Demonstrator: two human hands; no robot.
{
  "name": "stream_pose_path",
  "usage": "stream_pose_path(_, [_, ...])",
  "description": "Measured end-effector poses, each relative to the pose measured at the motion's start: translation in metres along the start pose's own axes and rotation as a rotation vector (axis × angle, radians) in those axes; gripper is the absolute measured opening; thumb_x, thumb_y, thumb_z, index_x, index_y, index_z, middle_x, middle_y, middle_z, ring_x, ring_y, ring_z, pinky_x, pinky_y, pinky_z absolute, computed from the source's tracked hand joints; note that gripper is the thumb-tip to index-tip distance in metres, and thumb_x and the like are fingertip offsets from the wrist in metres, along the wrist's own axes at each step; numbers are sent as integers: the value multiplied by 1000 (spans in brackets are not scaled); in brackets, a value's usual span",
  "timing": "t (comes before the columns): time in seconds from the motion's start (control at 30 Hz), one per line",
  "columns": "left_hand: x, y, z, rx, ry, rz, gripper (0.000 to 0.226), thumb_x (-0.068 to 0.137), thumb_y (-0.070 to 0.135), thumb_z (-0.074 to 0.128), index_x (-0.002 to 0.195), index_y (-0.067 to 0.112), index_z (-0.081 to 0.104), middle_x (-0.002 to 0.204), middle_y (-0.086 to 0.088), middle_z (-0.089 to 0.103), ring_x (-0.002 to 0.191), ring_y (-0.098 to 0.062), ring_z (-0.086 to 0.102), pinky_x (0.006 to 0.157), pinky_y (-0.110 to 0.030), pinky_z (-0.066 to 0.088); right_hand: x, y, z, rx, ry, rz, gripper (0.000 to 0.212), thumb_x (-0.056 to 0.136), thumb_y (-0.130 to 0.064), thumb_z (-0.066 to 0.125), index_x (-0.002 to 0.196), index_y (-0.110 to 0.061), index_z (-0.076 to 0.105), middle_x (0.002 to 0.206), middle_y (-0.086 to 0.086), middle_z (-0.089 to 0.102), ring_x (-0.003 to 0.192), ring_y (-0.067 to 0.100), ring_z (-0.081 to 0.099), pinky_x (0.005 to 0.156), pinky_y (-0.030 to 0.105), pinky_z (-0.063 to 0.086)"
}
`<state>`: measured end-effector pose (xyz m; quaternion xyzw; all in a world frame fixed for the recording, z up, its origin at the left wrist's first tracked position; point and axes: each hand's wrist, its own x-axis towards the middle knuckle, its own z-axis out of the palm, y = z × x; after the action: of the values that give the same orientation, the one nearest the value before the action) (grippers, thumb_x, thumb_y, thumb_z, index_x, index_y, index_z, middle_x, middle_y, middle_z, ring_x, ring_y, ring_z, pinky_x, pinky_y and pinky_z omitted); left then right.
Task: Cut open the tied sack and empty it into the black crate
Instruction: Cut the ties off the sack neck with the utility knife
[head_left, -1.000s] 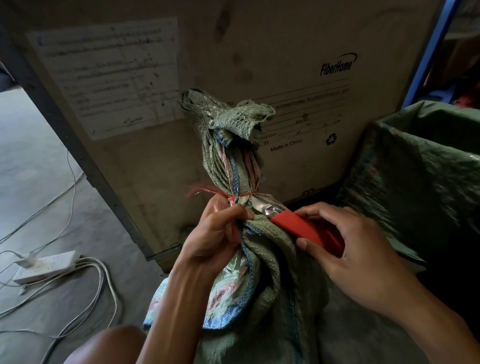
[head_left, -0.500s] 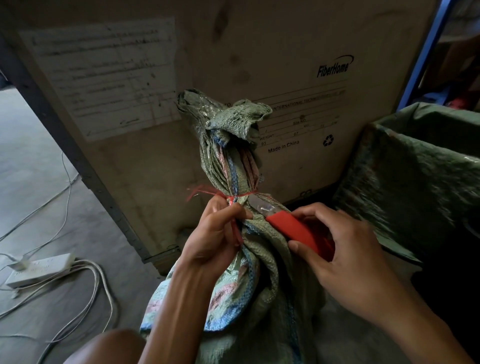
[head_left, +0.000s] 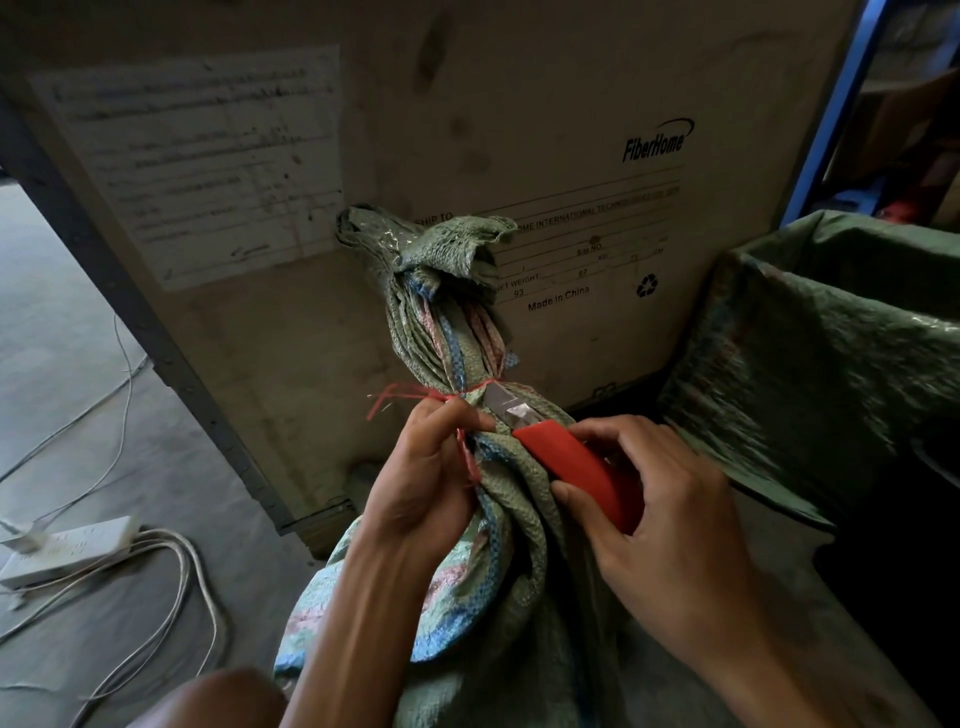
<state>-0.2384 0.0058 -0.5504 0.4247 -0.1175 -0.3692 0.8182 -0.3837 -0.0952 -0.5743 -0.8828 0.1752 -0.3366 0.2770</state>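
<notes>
A green woven sack (head_left: 511, 525) with pink and blue stripes stands upright in front of me, its neck bunched and tied with thin red string (head_left: 410, 397). My left hand (head_left: 423, 478) pinches the loose end of the string just below the knot, against the sack's neck. My right hand (head_left: 660, 525) grips a red utility knife (head_left: 571, 465). Its silver blade points up-left and its tip lies against the string at the right side of the neck. The black crate is not clearly visible; a dark area lies at the right edge.
A large cardboard box (head_left: 519, 130) with printed labels stands right behind the sack. Another green sack (head_left: 831, 358) with an open top sits at the right. A white power strip (head_left: 65, 551) and loose cables (head_left: 171, 597) lie on the concrete floor at the left.
The knife blade has slid a little further up-left along the sack's neck towards the red string. My left hand keeps its pinch on the string.
</notes>
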Motion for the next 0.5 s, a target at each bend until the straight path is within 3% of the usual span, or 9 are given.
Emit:
stream_pose_path(0.13, [-1, -2, 4, -18, -54, -10, 16, 65, -3, 57, 77, 5, 49, 67, -12, 56, 57, -21, 57, 53, -29, 55, -1, -1, 1, -68, 61, -19, 41, 81, -36, 79, 117, -26, 63, 107, -14, 62, 98, 7, 57, 78, 16, 48])
stream_pose_path(0.4, [-4, -9, 13, -45, -59, -68, 18, 59, 3, 65, 71, 6, 53, 62, -10, 51, 52, -22, 53, 52, -29, 53, -7, -6, 8, -116, 163, -33, 38, 82, -33, 78, 114, -25, 60, 104, -12, 60, 96, 8, 55, 73, 24, 54])
stream_pose_path(0.5, [-6, -13, 21, -111, -40, -67, 9, 65, 6, 62, 70, 7, 54, 63, -10, 53, 54, -23, 54, 54, -29, 52, -9, -8, 10, -113, 182, -17, 31, 82, -31, 77, 108, -25, 60, 100, -12, 58, 93, 8, 54, 69, 23, 53])
